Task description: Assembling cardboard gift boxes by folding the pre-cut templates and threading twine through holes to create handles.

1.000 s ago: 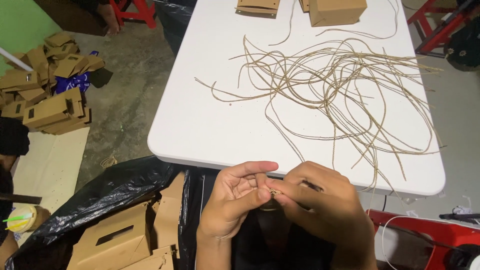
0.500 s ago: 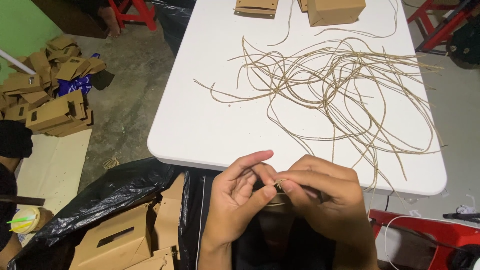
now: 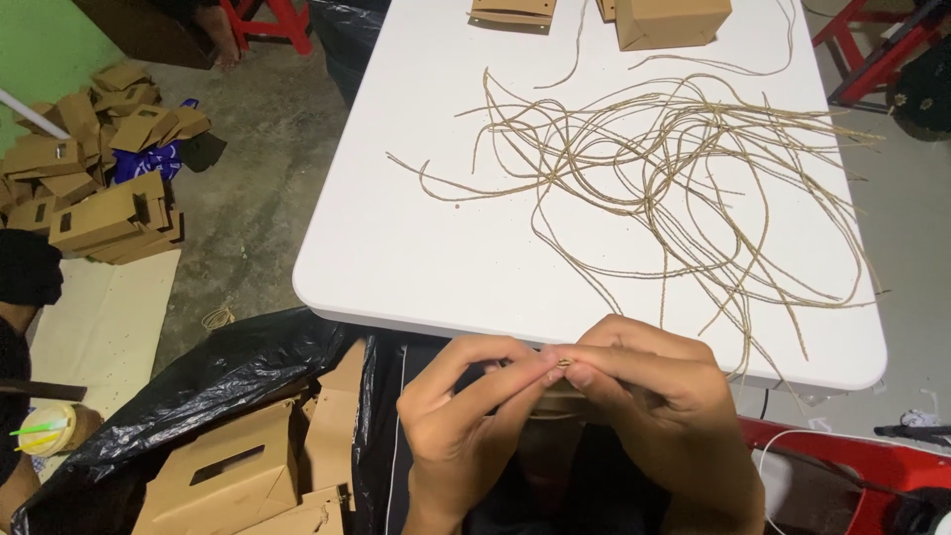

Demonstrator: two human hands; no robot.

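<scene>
My left hand (image 3: 466,416) and my right hand (image 3: 654,406) meet fingertip to fingertip just below the near edge of the white table (image 3: 416,248). Between thumbs and forefingers they pinch a short end of tan twine (image 3: 563,364); most of it is hidden by the fingers. A loose tangle of several cut twine lengths (image 3: 674,178) is spread over the right half of the table, beyond my hands.
Brown cardboard boxes (image 3: 674,18) stand at the table's far edge. A black plastic bag (image 3: 198,386) with folded cardboard boxes (image 3: 223,476) lies at lower left. More flattened boxes (image 3: 89,168) are piled on the floor at left. Red stool legs (image 3: 872,59) stand at upper right.
Both hands have kept working the twine end together; the fingers have closed tighter around it and the hands sit slightly lower and more centred in view.
</scene>
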